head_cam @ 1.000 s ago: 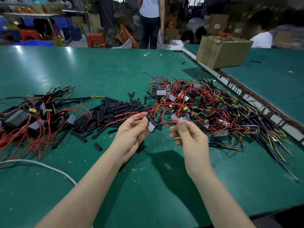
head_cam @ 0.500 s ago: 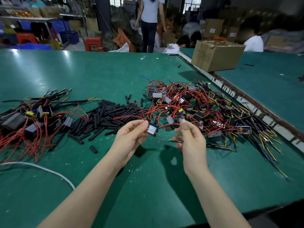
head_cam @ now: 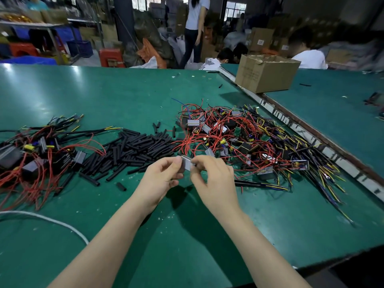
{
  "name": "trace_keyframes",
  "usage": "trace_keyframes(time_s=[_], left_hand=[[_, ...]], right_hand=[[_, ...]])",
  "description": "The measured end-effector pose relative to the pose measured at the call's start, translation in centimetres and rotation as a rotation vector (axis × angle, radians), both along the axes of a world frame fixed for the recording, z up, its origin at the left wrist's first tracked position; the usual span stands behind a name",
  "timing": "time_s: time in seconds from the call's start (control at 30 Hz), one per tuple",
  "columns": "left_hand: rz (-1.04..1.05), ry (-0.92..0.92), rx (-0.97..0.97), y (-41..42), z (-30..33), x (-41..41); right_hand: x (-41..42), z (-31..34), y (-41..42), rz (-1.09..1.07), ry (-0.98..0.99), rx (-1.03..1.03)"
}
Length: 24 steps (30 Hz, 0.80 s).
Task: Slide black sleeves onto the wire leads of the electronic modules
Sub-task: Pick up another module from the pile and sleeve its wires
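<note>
The left hand (head_cam: 161, 179) and right hand (head_cam: 214, 179) meet just above the green table (head_cam: 187, 235), and a small grey module (head_cam: 186, 164) sits between them. The left thumb and curled fingers grasp its left end; the right thumb and forefinger pinch its right edge. The module shows only as a grey face between the two thumbs, the rest hidden by fingers. Whether a lead or a sleeve is also in either grip cannot be told.

Just behind the hands and to their left lies a heap of loose black sleeves (head_cam: 133, 148), spreading across the table, with a few strays (head_cam: 121, 186) nearer the front edge. Directly behind and to the right of the hands is a big tangle of modules (head_cam: 239, 142) with red, yellow and black leads, its nearest red wires close to the right hand's knuckles. One black-sleeved bundle (head_cam: 259, 185) lies flat just right of the right wrist, yellow tips pointing right.

At far left is a second pile of modules (head_cam: 35, 156), red wires looping out and several leads already in black sleeves. A white cord (head_cam: 47, 220) curves across the table front left. A cardboard box (head_cam: 268, 73) stands at the far right, by a worn strip (head_cam: 311, 140) dividing this table from the next.
</note>
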<state>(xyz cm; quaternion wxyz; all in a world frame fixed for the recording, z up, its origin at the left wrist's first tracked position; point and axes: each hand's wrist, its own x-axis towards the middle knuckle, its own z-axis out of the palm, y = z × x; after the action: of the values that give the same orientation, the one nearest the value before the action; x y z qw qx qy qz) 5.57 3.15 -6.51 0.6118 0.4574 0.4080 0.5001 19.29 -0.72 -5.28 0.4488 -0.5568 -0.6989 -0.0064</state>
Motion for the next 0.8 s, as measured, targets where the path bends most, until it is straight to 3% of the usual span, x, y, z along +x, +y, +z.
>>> trace_keyframes(time_s=[0.2,0.37,0.43,0.5,0.57,0.73,0.8], left_hand=[[-0.075,0.043,0.007,-0.1,0.2,-0.1],[-0.076,0.023,-0.012,-0.1,0.6,-0.1],[-0.050,0.010,-0.035,-0.1,0.6,-0.2],[-0.042,0.004,-0.047,0.0,0.6,-0.3],[-0.048,0.008,-0.046,0.0,0.5,-0.3],[-0.059,0.029,-0.043,0.1,0.3,-0.5],[-0.064,0.021,-0.042,0.1,0.3,-0.5]], right_hand=[[0.2,0.5,1.6,0.109,0.203,-0.113],[0.5,1.4,2.9,0.029,0.169,0.039],[1.0,1.9,4.0,0.041,0.078,-0.053],[1.6,2.1,4.9,-0.024,-0.057,-0.256],[2.5,2.2,5.4,-0.149,-0.026,-0.356],[3.8,2.3,5.9,-0.290,-0.015,-0.441],[3.7,2.7,5.8,-0.360,0.039,-0.376]])
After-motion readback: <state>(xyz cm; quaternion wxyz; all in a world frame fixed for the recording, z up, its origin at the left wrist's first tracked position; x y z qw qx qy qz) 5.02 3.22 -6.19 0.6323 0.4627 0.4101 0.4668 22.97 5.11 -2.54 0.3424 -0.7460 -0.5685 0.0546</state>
